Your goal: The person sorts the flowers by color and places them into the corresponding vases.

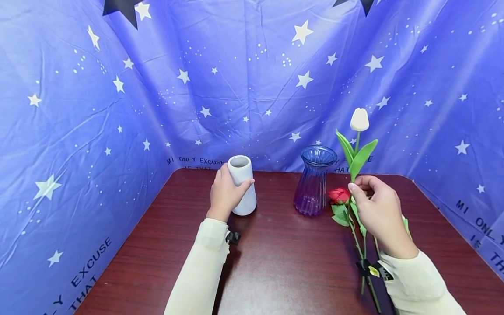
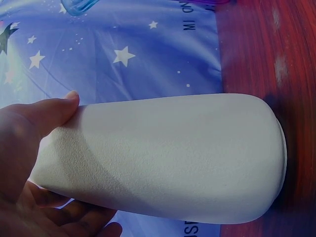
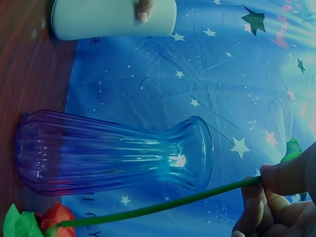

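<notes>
A white vase (image 1: 245,194) stands upright on the table, and the left hand (image 1: 227,192) grips its upper part, thumb in front. In the left wrist view the fingers curl round the narrow end of the vase (image 2: 173,158). The right hand (image 1: 379,214) pinches the stem of a white tulip (image 1: 359,119) between thumb and fingers, bloom up. In the right wrist view the tulip's green stem (image 3: 163,205) runs past the glass vase (image 3: 108,153), its lower end over a red rose (image 3: 57,217).
The blue-purple glass vase (image 1: 313,188) stands between the hands. Beside it, under the right hand, lie the red rose (image 1: 338,195) and other green-stemmed flowers. Starry blue cloth (image 1: 252,87) surrounds the brown table (image 1: 275,262) at the back and sides.
</notes>
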Demonstrator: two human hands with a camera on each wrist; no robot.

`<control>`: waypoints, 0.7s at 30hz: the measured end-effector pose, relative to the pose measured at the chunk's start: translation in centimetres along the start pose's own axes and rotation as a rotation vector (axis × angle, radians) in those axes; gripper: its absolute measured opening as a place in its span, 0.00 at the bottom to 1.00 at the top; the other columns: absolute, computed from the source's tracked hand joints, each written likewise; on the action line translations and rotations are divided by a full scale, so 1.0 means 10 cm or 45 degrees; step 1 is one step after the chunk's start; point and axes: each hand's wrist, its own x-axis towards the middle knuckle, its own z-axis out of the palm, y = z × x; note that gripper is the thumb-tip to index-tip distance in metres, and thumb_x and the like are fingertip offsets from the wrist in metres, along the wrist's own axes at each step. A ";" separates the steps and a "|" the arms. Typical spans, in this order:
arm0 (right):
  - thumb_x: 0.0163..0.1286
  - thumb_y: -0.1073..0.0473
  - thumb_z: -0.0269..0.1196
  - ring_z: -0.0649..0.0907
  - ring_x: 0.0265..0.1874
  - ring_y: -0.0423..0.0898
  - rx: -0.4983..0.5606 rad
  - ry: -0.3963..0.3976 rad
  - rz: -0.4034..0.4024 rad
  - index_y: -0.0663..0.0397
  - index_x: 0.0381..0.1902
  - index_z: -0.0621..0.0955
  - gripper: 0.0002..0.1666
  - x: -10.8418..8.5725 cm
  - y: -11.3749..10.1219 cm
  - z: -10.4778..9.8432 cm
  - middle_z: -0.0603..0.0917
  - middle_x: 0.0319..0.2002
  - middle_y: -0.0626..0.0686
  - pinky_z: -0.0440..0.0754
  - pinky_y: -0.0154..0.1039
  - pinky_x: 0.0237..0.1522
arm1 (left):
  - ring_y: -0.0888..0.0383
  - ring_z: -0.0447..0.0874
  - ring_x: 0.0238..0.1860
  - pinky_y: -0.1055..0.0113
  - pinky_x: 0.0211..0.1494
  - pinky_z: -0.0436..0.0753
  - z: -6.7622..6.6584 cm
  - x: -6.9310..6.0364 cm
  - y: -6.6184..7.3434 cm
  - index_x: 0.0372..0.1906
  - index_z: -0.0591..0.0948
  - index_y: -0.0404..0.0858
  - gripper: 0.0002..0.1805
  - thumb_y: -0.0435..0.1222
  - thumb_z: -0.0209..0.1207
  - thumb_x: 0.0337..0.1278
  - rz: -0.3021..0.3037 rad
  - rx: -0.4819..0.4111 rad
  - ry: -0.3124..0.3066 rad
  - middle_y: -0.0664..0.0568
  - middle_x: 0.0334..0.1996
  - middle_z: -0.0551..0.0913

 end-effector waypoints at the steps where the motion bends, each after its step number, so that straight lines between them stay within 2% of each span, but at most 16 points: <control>1: 0.74 0.51 0.64 0.73 0.23 0.36 0.004 -0.005 -0.003 0.54 0.40 0.85 0.12 0.00 -0.01 0.00 0.80 0.27 0.48 0.68 0.32 0.28 | 0.42 0.83 0.48 0.45 0.49 0.84 0.00 0.00 0.00 0.69 0.69 0.40 0.47 0.59 0.73 0.49 -0.001 0.000 0.001 0.45 0.53 0.79; 11: 0.75 0.52 0.63 0.75 0.24 0.37 0.040 -0.057 -0.067 0.55 0.39 0.84 0.11 0.02 -0.14 0.06 0.81 0.29 0.50 0.70 0.31 0.29 | 0.43 0.83 0.47 0.46 0.48 0.84 0.01 0.00 -0.01 0.68 0.70 0.40 0.47 0.60 0.73 0.48 0.009 0.008 0.008 0.45 0.51 0.79; 21: 0.75 0.54 0.63 0.74 0.22 0.37 0.082 -0.050 -0.141 0.56 0.39 0.84 0.11 0.07 -0.27 0.13 0.82 0.29 0.52 0.70 0.31 0.28 | 0.43 0.84 0.47 0.46 0.48 0.84 0.01 0.01 -0.01 0.69 0.69 0.40 0.48 0.60 0.73 0.48 0.006 0.007 0.007 0.45 0.52 0.79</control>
